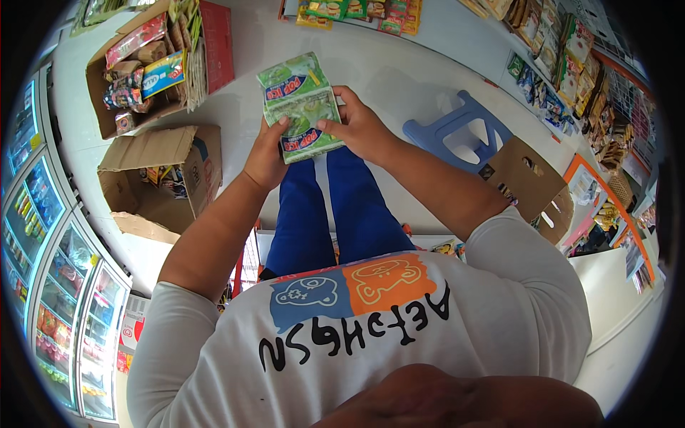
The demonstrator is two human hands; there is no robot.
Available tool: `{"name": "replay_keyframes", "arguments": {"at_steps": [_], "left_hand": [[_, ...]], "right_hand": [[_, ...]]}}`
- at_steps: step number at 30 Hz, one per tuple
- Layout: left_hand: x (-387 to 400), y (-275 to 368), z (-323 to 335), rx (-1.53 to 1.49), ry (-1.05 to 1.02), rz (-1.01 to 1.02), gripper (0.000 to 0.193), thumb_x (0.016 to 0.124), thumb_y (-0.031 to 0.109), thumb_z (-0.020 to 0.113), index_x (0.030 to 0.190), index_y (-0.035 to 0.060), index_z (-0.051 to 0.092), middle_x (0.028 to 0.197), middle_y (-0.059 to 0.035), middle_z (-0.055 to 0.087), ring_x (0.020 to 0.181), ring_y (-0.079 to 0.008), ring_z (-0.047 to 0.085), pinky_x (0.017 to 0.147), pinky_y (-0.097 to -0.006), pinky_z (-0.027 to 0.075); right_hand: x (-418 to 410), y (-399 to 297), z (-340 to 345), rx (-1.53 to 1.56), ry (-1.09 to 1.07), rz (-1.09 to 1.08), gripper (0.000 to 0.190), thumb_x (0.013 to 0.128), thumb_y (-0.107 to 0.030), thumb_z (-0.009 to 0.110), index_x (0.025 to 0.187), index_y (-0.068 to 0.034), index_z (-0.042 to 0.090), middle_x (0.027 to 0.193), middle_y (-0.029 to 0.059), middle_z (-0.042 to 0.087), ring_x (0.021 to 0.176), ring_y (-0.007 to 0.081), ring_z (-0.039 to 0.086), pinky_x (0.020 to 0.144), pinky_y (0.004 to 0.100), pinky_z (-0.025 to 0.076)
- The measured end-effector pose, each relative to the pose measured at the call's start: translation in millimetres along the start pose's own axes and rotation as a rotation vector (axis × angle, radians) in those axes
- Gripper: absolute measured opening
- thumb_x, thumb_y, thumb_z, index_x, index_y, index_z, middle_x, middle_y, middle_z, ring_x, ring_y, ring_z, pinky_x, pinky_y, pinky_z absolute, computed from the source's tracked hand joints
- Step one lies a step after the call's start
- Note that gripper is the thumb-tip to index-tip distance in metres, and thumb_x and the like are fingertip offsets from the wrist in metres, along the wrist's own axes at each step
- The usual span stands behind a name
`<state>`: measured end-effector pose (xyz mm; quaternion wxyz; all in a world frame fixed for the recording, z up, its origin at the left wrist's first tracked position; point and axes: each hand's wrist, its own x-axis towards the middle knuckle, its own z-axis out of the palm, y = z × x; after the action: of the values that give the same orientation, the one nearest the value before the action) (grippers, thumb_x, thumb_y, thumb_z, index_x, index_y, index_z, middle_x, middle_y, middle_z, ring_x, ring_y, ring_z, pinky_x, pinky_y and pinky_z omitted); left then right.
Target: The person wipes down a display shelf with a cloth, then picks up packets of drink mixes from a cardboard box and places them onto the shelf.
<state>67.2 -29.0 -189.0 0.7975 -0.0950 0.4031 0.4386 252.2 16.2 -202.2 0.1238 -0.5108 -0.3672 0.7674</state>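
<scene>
A strip of green Pop Ice drink-powder sachets (301,107) is held up in front of me, above my knees. It is creased across the middle, so one panel leans away above the other. My left hand (269,150) grips its lower left edge, thumb on the front. On the other side, my right hand (359,124) holds the right edge, with the thumb pressed on the front and a finger along the side. How many layers lie behind the front panels cannot be seen.
At the left stand an open carton of packaged goods (155,69) and a second cardboard box (160,176) on the tiled floor. Glass-door fridges (59,257) line the far left. On the right are a blue plastic stool (465,131), a brown carton (527,187) and shelves of sachets (580,69).
</scene>
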Motion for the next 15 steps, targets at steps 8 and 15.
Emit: {"name": "replay_keyframes", "arguments": {"at_steps": [8, 15], "left_hand": [[2.1, -13.6, -4.0, 0.397, 0.043, 0.111, 0.050, 0.087, 0.002, 0.051, 0.132, 0.0133, 0.032, 0.123, -0.0091, 0.049, 0.112, -0.0217, 0.052, 0.092, -0.0368, 0.046], [1.2, -13.6, -7.9, 0.245, -0.172, -0.095, 0.052, 0.094, 0.037, 0.046, 0.136, 0.0125, 0.028, 0.127, -0.0100, 0.047, 0.117, -0.0207, 0.049, 0.095, -0.0355, 0.044]], "right_hand": [[-18.2, 15.8, 7.2, -0.658, 0.437, -0.461, 0.037, 0.084, -0.006, 0.058, 0.119, -0.004, 0.046, 0.083, 0.0028, 0.057, 0.080, 0.0112, 0.055, 0.073, 0.0257, 0.047], [-42.0, -16.8, 2.9, 0.372, 0.130, -0.008, 0.027, 0.087, -0.012, 0.058, 0.109, 0.004, 0.055, 0.097, 0.0080, 0.062, 0.087, 0.0147, 0.059, 0.082, 0.0275, 0.046]]}}
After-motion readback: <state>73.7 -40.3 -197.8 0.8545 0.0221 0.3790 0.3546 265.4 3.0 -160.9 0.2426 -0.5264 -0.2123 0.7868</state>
